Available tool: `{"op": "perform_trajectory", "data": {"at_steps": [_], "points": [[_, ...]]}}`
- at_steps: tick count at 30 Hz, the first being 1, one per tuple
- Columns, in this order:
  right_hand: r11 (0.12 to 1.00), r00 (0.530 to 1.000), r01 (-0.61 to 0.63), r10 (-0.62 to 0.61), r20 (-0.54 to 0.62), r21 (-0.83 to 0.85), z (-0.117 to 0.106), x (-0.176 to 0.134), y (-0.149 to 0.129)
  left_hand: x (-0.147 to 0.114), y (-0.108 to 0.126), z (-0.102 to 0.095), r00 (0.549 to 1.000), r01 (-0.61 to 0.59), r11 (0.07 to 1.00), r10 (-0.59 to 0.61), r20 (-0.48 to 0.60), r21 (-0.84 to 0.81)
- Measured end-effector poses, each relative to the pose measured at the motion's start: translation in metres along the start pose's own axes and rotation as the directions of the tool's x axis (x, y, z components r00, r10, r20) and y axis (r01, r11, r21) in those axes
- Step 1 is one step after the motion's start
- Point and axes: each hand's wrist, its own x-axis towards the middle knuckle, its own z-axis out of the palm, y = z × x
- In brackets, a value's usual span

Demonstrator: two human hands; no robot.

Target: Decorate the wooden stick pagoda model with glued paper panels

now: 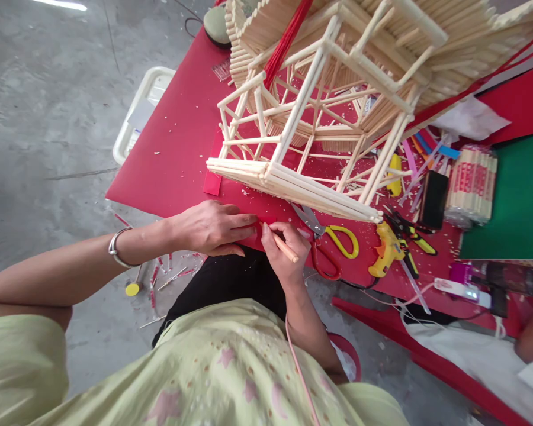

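My left hand (215, 228) lies palm down at the near edge of the red table, fingers stretched out over a red surface, possibly a sheet of paper. Close beside its fingertips, my right hand (284, 248) is closed in a writing grip round a short wood-coloured pencil-like stick (286, 247). The tip of that stick is hidden by my fingers. Just beyond both hands stands a large openwork pavilion model (320, 183) built of pale round sticks. Scissors (313, 222) with one yellow and one red handle lie right next to my right hand.
On the red table (169, 148), a yellow glue gun (387, 248), pliers (411, 236), a black phone (433, 200) and bundled chopsticks (473, 186) lie to the right. A green board (510, 201) is beyond. Another person's white clothing (462, 361) shows at lower right. Scraps litter the floor.
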Motion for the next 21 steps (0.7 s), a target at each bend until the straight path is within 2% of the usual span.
{"op": "perform_trajectory", "data": {"at_steps": [6, 14, 18, 21], "points": [[1.000, 1.000, 0.019, -0.019, -0.013, 0.003, -0.0002, 0.0002, 0.0002, -0.0002, -0.0003, 0.0001, 1.000, -0.013, 1.000, 0.013, -0.028, -0.008], [0.995, 0.992, -0.024, 0.012, -0.127, -0.097, 0.0048, -0.0025, 0.0010, -0.0002, 0.0001, -0.0010, 0.999, -0.020, 0.999, 0.021, -0.029, 0.038], [0.997, 0.992, -0.004, -0.006, -0.122, -0.080, 0.0041, -0.0018, 0.0009, 0.0002, 0.0002, -0.0014, 0.998, -0.042, 0.997, 0.044, -0.035, 0.070], [0.998, 0.995, -0.035, 0.030, -0.097, -0.060, 0.0024, -0.0022, 0.0004, 0.0001, 0.0003, -0.0012, 0.999, -0.036, 0.997, 0.038, -0.018, 0.064]]}}
